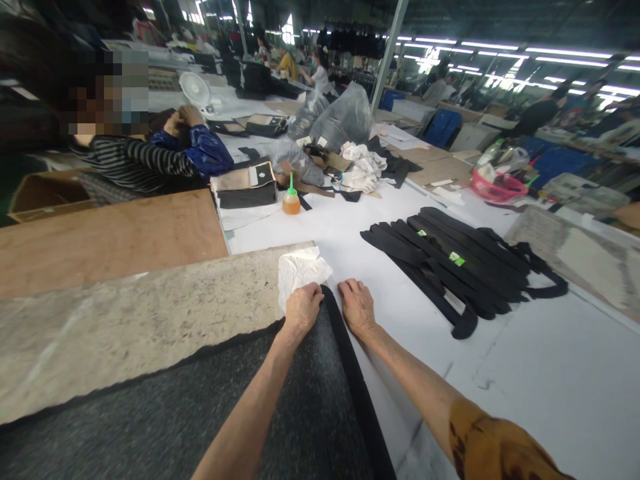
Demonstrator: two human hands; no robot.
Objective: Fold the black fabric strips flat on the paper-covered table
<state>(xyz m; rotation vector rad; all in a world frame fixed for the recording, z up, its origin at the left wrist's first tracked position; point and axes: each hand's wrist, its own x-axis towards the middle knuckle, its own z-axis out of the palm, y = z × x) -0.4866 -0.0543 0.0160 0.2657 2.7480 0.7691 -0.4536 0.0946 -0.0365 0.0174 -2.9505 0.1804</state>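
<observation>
A large dark grey fabric piece (210, 400) with a black edge strip lies over a worn beige board in front of me. My left hand (303, 311) is closed at its far corner, fingers pinched on the dark fabric. A crumpled white sheet (301, 267), paper or thin cloth, lies just beyond that hand and partly under it. Just right of the black edge, my right hand (358, 308) rests on the white table top with its fingers bent but apart; it appears to hold nothing.
Right of my hands lies a pile of black fabric strips (445, 260) with green labels. Farther back are a bottle of amber liquid (291, 199), a dark folded stack (246, 187), plastic bags (343, 120) and a pink basket (497, 188). A co-worker (145, 157) sits at left.
</observation>
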